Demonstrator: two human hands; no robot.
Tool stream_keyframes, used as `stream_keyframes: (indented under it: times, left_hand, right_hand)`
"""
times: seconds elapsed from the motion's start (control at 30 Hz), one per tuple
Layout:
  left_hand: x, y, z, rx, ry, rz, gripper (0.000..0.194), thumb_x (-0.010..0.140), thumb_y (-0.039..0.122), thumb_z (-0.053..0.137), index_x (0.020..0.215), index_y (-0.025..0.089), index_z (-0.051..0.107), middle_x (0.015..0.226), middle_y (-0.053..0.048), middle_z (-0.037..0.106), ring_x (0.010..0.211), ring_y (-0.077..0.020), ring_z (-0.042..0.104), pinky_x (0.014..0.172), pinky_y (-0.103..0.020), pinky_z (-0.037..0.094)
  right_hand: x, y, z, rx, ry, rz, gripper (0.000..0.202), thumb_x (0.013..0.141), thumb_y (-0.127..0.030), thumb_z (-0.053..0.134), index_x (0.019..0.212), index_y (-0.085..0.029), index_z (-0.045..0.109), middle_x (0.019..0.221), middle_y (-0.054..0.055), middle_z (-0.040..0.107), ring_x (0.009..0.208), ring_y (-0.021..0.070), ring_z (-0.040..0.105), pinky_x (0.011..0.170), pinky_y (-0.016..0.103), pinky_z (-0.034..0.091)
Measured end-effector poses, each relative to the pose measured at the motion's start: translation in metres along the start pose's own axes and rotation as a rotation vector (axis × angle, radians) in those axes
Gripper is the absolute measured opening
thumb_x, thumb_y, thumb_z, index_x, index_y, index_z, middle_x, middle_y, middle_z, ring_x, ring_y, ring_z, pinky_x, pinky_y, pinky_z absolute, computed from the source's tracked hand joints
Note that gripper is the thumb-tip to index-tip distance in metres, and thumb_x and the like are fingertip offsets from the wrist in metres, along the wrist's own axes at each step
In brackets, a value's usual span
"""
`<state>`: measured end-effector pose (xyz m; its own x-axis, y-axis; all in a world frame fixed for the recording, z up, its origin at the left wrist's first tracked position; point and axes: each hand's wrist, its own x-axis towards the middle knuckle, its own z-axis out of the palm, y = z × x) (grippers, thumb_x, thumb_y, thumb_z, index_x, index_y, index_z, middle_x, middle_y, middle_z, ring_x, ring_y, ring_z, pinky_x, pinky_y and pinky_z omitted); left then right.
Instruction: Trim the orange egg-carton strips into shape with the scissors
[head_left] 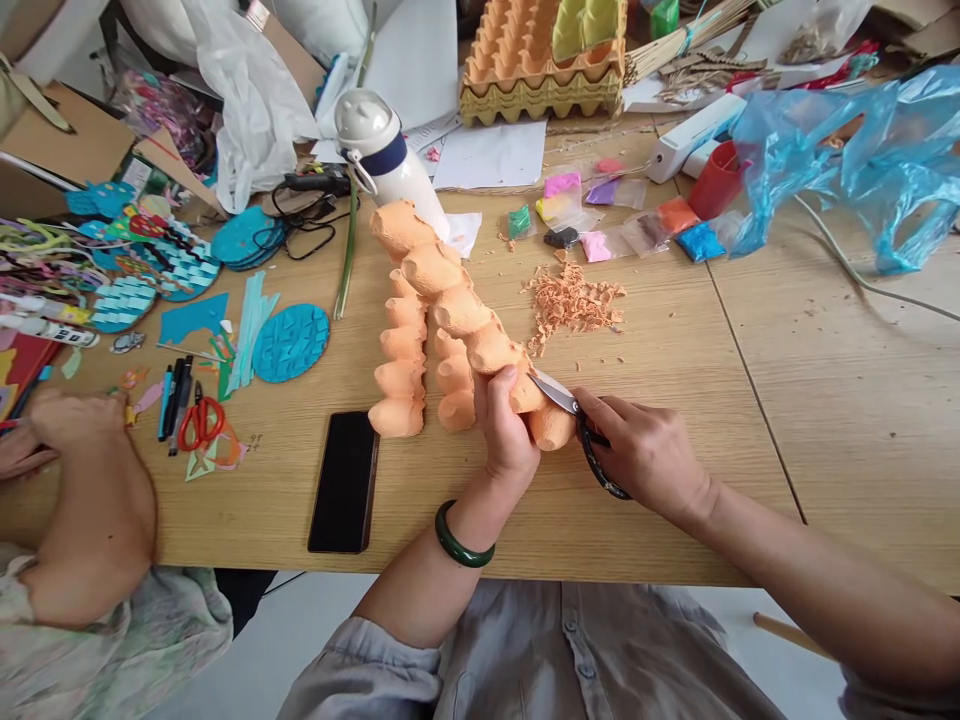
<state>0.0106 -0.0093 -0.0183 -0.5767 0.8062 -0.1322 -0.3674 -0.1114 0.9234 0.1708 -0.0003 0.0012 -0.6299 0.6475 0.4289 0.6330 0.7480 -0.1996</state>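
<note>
My left hand (510, 430) grips a long strip of orange egg carton (459, 308) near its lower end, thumb on top. The strip slants up and away to the left, its bumps facing up. In my right hand (649, 450) is a pair of scissors (556, 390) with dark handles, the blades lying against the carton's edge close to my left thumb. Two more orange carton strips lie on the table: one at the left (401, 365), the other (454, 380) partly under the held strip. Beyond my hands is a heap of orange carton shavings (574, 298).
A black phone (343, 483) lies left of my hands, near red-handled scissors (200, 420) and pens. A white flask (390, 150) stands behind the strips. Stacked egg trays (544, 60), small coloured packets (701, 242) and a blue plastic bag (847, 160) lie farther back. A co-worker's arm (97, 490) rests at left.
</note>
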Motion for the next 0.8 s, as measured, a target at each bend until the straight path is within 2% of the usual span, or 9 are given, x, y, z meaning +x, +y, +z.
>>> stream_keyframes:
  times: [0.17,0.4,0.5,0.6,0.7,0.8]
  left_hand:
    - [-0.001,0.002,0.004,-0.075,0.063,0.010,0.015,0.092,0.036,0.062,0.101,0.025,0.067,0.106,-0.002,0.070,0.112,-0.0212,0.065,0.103,-0.033,0.050]
    - [0.000,0.007,0.010,-0.122,0.077,-0.048,0.017,0.086,0.034,0.066,0.098,0.021,0.067,0.105,-0.003,0.069,0.104,-0.0185,0.063,0.096,-0.030,0.051]
    - [-0.002,0.011,0.013,-0.111,0.113,-0.027,0.014,0.084,0.032,0.068,0.093,0.021,0.066,0.101,-0.003,0.070,0.100,-0.0182,0.065,0.091,-0.030,0.054]
    - [-0.001,0.014,0.015,-0.068,0.140,0.019,0.007,0.084,0.028,0.067,0.087,0.022,0.066,0.095,-0.003,0.071,0.094,-0.0174,0.065,0.085,-0.029,0.056]
    - [0.001,0.015,0.015,-0.035,0.131,0.060,0.006,0.085,0.026,0.065,0.088,0.021,0.066,0.094,-0.002,0.070,0.094,-0.0169,0.065,0.087,-0.029,0.055]
    - [0.003,0.016,0.013,0.004,0.118,0.117,0.009,0.085,0.029,0.065,0.087,0.020,0.063,0.091,-0.001,0.068,0.096,-0.0171,0.065,0.091,-0.030,0.053]
  right_hand:
    - [-0.002,0.000,0.000,0.016,-0.084,0.041,0.034,0.092,-0.011,0.046,0.109,-0.014,0.076,0.073,0.004,0.077,0.053,0.0140,0.061,0.051,0.029,0.030]
    - [-0.001,0.001,-0.001,-0.005,-0.126,0.092,0.033,0.091,-0.014,0.048,0.104,-0.014,0.078,0.069,0.003,0.075,0.051,0.0153,0.060,0.051,0.030,0.027]
    - [0.000,0.001,-0.003,0.006,-0.149,0.105,0.035,0.091,-0.015,0.048,0.107,-0.014,0.079,0.069,0.004,0.076,0.051,0.0160,0.060,0.052,0.030,0.027]
    - [0.004,0.000,-0.006,0.047,-0.229,0.182,0.034,0.091,-0.016,0.049,0.107,-0.015,0.079,0.074,0.006,0.078,0.055,0.0173,0.063,0.053,0.030,0.028]
    - [0.009,0.002,-0.011,0.160,-0.283,0.297,0.029,0.094,-0.024,0.056,0.110,-0.018,0.079,0.079,0.005,0.079,0.060,0.0176,0.065,0.054,0.028,0.031]
    - [0.014,0.005,-0.019,0.279,-0.295,0.369,0.027,0.094,-0.038,0.064,0.108,-0.021,0.078,0.071,0.002,0.074,0.056,0.0160,0.061,0.054,0.026,0.032]
